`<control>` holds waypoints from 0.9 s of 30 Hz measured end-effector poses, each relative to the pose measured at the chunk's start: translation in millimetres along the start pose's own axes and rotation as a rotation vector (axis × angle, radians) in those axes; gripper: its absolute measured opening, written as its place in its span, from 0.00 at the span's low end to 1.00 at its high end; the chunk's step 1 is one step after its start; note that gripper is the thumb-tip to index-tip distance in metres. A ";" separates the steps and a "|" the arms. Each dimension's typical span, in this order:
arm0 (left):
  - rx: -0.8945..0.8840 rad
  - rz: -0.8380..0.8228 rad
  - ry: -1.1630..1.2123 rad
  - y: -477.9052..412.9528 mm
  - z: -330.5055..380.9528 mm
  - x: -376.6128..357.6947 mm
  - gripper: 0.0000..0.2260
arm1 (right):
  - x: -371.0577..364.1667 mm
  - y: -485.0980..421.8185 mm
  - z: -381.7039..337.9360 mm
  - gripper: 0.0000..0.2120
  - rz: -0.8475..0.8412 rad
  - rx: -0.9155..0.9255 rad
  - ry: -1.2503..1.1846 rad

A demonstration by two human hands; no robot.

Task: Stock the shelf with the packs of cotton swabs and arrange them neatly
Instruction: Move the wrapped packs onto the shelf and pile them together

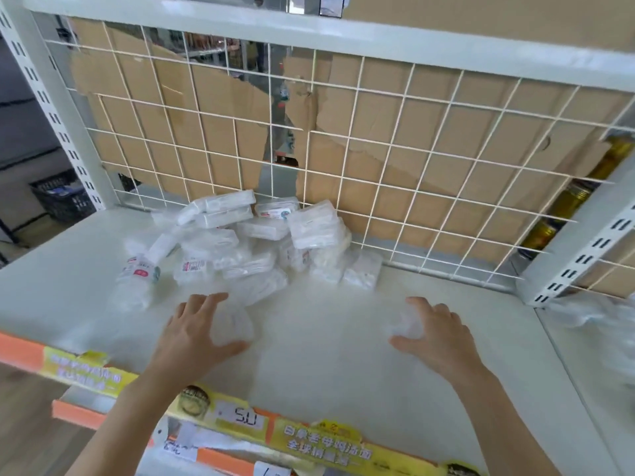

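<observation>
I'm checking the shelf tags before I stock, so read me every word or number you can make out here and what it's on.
"5.0": white price tag on the yellow edge strip; last digit smeared.
Chinese print on that strip: too blurred to read.
Pack labels: red and white, too blurred to read.
Lower tag: cut off, unreadable.

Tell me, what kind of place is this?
Probably a shop aisle or stockroom: a metal shelf with a wire-grid back, an orange-and-yellow price strip carrying a 5.0 tag, and a heap of packs of cotton swabs.
</observation>
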State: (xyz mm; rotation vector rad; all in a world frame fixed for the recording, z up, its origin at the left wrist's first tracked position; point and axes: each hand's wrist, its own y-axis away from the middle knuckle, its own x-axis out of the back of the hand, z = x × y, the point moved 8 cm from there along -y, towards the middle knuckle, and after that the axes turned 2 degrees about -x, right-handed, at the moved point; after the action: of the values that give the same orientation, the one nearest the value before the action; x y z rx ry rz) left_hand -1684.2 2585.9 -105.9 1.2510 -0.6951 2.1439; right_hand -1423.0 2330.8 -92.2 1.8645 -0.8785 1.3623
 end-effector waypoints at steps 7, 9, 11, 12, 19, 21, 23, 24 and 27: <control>-0.083 0.075 0.107 17.7 22.5 13.3 0.37 | 27.9 64.9 55.8 0.35 0.224 -0.144 -0.255; -0.161 0.085 0.113 22.2 43.0 16.0 0.38 | 35.1 84.8 72.1 0.35 0.309 -0.158 -0.287; -0.208 0.072 0.123 27.1 65.5 14.9 0.39 | 42.6 104.2 91.0 0.36 0.413 -0.166 -0.314; -0.220 0.065 0.139 30.7 77.0 14.2 0.41 | 46.1 114.1 100.4 0.36 0.464 -0.162 -0.326; -0.358 -0.007 0.254 66.8 172.8 -11.5 0.42 | 77.2 201.0 178.1 0.36 0.654 -0.181 -0.352; -0.409 -0.026 0.266 79.4 203.9 -21.8 0.44 | 82.2 230.0 207.8 0.37 0.665 -0.234 -0.365; -0.454 -0.044 0.312 94.8 234.7 -32.2 0.44 | 85.6 261.6 238.2 0.36 0.691 -0.283 -0.371; -0.466 -0.057 0.338 102.9 249.4 -37.6 0.43 | 87.7 277.7 252.9 0.36 0.709 -0.308 -0.374; -0.547 -0.091 0.363 128.7 296.4 -57.8 0.43 | 92.1 325.3 295.9 0.36 0.733 -0.398 -0.387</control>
State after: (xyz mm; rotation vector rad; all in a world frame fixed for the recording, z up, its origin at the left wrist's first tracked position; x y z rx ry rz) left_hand -1570.8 2283.2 -49.4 0.5767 -0.9534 1.8535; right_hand -1514.7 1894.6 -35.9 1.5607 -2.0130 1.0864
